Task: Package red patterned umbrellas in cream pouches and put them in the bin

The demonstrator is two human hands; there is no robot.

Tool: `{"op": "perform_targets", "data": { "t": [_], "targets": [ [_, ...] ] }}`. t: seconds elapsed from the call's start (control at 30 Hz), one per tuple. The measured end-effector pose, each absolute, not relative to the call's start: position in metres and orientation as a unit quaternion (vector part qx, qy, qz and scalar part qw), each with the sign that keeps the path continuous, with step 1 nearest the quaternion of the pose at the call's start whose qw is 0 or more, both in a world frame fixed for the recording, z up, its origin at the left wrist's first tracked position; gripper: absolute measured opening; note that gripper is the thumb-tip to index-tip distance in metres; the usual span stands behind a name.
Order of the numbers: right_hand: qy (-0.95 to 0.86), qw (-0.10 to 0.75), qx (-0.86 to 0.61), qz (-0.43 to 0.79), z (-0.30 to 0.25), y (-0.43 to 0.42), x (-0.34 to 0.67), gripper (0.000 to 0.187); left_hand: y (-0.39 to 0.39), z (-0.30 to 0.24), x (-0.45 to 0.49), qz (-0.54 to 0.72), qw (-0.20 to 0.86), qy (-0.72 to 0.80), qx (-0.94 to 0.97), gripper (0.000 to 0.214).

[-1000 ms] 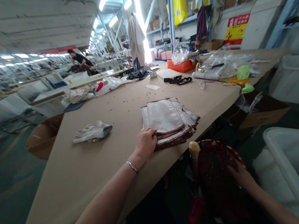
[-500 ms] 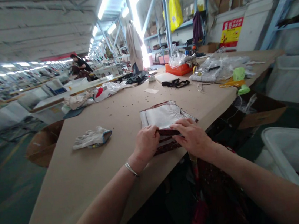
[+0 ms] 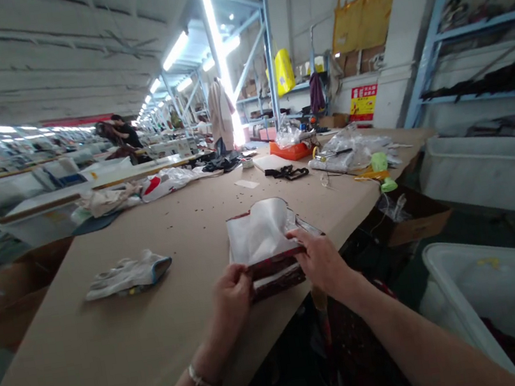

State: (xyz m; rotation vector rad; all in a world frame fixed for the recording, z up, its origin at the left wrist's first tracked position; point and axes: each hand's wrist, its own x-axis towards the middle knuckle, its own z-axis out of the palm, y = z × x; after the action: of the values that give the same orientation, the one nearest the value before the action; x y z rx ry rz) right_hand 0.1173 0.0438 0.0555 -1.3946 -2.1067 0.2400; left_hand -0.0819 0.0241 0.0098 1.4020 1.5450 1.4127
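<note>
A white-backed panel with dark red edges (image 3: 258,231) lies near the front edge of the brown work table (image 3: 200,330). Its front edge is lifted and its white face bulges in the middle. My left hand (image 3: 231,293) pinches the front left corner between thumb and fingers. At the front right, my right hand (image 3: 318,258) grips the same edge, fingertips on the white face and thumb hidden. Beneath the raised edge show more dark red and white layers (image 3: 278,283). Left of these, apart from both hands, rests a pale work glove (image 3: 129,273) with a blue cuff edge.
Toward the back lie black straps (image 3: 286,172), an orange tray (image 3: 290,151) with clear plastic, plastic bags (image 3: 352,146) and heaped cloth (image 3: 108,199). White bins (image 3: 503,285) stand at right below table height. A person (image 3: 125,132) is far off.
My left hand has moved to the panel's front left corner, and the front edge has risen, buckling the white face. My right hand keeps to the right side. The whole view has swung right.
</note>
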Motion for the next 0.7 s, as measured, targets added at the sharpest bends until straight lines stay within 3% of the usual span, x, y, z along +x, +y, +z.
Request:
{"op": "perform_targets", "data": {
  "t": [0.1,0.17,0.27,0.37,0.43,0.5,0.6,0.7],
  "targets": [
    [-0.830,0.250,-0.493,0.075,0.044,0.021,0.116,0.027,0.010,0.035,-0.071,0.688,0.429,0.472,0.346,0.022],
    [-0.846,0.230,-0.471,0.099,0.034,0.008,0.116,0.026,-0.004,0.052,-0.067,0.709,0.472,0.436,0.292,0.026],
    [-0.785,0.334,-0.446,0.270,0.024,-0.006,0.117,0.019,-0.024,0.056,-0.061,0.674,0.533,0.434,0.269,0.027],
    [-0.547,0.489,-0.395,0.553,0.016,-0.017,0.117,0.023,-0.042,0.034,-0.049,0.602,0.574,0.459,0.313,0.029],
    [-0.417,0.520,-0.369,0.648,0.010,-0.026,0.116,0.028,-0.052,0.019,-0.041,0.519,0.611,0.471,0.369,0.034],
    [-0.465,0.482,-0.396,0.628,0.003,-0.038,0.118,0.039,-0.059,0.011,-0.036,0.464,0.661,0.454,0.377,0.042],
    [-0.657,0.382,-0.416,0.500,-0.005,-0.057,0.128,0.055,-0.062,0.008,-0.033,0.445,0.737,0.415,0.293,0.041],
    [-0.762,0.345,-0.372,0.403,-0.006,-0.064,0.137,0.036,-0.060,-0.004,-0.031,0.393,0.761,0.441,0.269,0.042]
  ]
}}
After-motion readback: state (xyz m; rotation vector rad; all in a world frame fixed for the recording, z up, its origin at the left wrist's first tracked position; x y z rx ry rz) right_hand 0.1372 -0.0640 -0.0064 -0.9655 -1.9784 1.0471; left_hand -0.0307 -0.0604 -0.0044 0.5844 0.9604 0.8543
